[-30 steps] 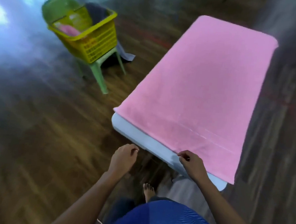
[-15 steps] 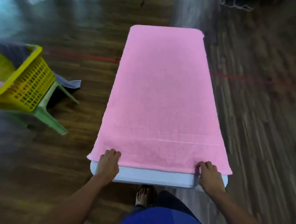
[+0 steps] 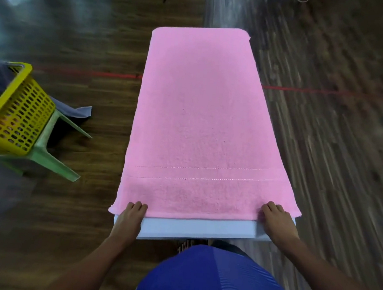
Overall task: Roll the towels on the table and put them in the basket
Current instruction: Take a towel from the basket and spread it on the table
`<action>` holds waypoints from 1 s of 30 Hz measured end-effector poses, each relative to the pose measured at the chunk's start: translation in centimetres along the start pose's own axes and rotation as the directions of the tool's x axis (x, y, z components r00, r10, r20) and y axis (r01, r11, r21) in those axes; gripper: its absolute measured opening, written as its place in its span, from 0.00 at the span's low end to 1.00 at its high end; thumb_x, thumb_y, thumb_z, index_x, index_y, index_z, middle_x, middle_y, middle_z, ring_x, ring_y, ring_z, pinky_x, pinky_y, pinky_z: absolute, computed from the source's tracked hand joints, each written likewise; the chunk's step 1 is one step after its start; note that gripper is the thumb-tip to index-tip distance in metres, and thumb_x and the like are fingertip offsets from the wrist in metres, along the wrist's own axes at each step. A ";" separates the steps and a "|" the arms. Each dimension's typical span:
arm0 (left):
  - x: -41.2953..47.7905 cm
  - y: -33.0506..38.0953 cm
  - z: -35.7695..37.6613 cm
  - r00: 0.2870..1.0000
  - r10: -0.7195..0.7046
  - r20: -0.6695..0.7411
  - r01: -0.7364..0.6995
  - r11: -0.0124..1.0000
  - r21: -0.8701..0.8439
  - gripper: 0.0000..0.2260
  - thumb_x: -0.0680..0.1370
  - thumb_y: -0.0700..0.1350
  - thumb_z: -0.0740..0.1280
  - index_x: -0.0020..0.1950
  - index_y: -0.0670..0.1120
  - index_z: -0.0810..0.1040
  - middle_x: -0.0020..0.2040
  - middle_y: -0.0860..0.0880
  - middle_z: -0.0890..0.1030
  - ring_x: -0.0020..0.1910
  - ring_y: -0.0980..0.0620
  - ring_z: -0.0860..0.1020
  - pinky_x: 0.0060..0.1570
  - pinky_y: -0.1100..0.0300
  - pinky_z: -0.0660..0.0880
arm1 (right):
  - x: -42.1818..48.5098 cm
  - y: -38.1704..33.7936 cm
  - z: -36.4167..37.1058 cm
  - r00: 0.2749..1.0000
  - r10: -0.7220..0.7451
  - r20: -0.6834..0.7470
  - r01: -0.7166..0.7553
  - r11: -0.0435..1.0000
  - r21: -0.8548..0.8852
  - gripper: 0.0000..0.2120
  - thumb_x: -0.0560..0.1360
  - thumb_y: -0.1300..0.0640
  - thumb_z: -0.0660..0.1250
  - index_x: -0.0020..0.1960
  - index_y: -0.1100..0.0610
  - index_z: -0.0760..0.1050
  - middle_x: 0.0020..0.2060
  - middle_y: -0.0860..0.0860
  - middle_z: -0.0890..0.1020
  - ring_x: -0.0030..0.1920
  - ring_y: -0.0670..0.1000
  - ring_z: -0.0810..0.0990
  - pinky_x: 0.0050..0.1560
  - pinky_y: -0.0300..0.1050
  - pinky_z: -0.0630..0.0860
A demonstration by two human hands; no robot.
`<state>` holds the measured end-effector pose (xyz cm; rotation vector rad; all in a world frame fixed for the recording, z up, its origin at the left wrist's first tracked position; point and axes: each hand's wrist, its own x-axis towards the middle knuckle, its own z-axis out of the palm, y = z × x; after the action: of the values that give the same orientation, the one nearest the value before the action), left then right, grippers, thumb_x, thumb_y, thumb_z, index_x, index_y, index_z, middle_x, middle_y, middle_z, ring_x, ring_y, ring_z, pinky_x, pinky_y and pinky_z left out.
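A person stands at the near end of a narrow table (image 3: 198, 228), both hands set on the hem of a pink towel (image 3: 201, 123) that lies flat and full length ahead of them, covering almost the whole top. The left hand (image 3: 131, 217) has its fingers curled onto the hem at the near left corner. The right hand (image 3: 278, 221) does the same at the near right corner, where the cloth puckers slightly beside the fingers. Both thumbs are hidden, so how firm the hold is cannot be told.

By the look of it, the roll has not yet begun: no turn of cloth shows between the hands, and the towel's whole length remains to be wound up and carried off. The yellow basket (image 3: 18, 114) waits well to the left of the left hand, perched on a green plastic stool (image 3: 49, 157). What it holds cannot be made out from here. A grey cloth (image 3: 79, 112) lies on the floor behind the stool.

The tabletop shows pale blue-white only in a strip between the hands. The room has a dark wood-plank floor (image 3: 91, 205), crossed by a thin red line (image 3: 303, 90) far ahead of the right hand.
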<state>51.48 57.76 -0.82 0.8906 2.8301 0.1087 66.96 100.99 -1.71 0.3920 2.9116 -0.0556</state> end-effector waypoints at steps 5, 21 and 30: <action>0.5 0.0 0.0 0.996 -0.087 0.025 0.088 0.995 -0.056 0.13 0.62 0.31 0.75 0.38 0.43 0.75 0.34 0.46 0.75 0.33 0.43 0.74 0.27 0.51 0.74 | 0.7 0.6 -0.6 0.999 -0.007 0.032 0.006 1.000 0.011 0.17 0.60 0.66 0.76 0.44 0.56 0.74 0.36 0.52 0.78 0.35 0.58 0.77 0.33 0.49 0.72; 2.4 0.7 -2.5 0.968 -0.240 -0.079 0.214 0.945 -0.249 0.10 0.71 0.24 0.63 0.44 0.38 0.71 0.36 0.43 0.72 0.32 0.45 0.69 0.32 0.51 0.65 | 0.7 2.3 -0.9 1.000 -0.002 0.026 -0.003 0.979 0.205 0.06 0.78 0.63 0.62 0.54 0.58 0.74 0.49 0.55 0.74 0.46 0.56 0.72 0.46 0.52 0.72; 0.7 -1.4 -1.9 0.995 -0.004 -0.097 -0.014 0.983 -0.184 0.08 0.72 0.47 0.59 0.47 0.45 0.72 0.42 0.50 0.71 0.39 0.51 0.67 0.40 0.55 0.66 | 0.9 4.2 -0.9 0.997 -0.063 0.042 0.052 0.975 0.216 0.12 0.71 0.71 0.66 0.52 0.60 0.76 0.50 0.56 0.76 0.47 0.55 0.71 0.47 0.51 0.74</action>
<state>49.77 56.97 0.81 0.8737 2.8464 0.4193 67.08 105.34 -1.06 0.3343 2.8763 -0.3855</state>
